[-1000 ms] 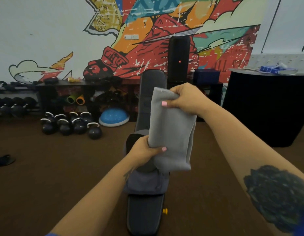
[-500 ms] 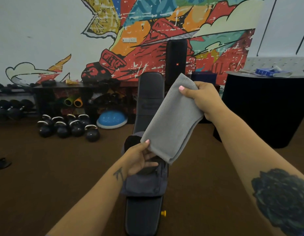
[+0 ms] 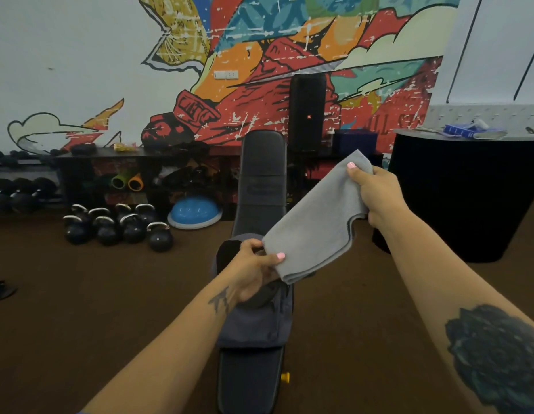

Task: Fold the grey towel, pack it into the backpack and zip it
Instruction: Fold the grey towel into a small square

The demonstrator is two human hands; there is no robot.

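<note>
At centre frame the folded grey towel (image 3: pixel 316 222) — judged soft, light and limp — is pinched at opposite ends by the left hand (image 3: pixel 253 268) and right hand (image 3: pixel 376 195), above the backpack (image 3: pixel 253 321) — best gripped at both ends.

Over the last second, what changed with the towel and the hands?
The towel, hanging nearly upright a second ago, now slants: the right hand carried its top end out to the right, and the left hand brought the lower end down toward the backpack. Both hands kept their grip. Backpack and bench stayed put.
</note>
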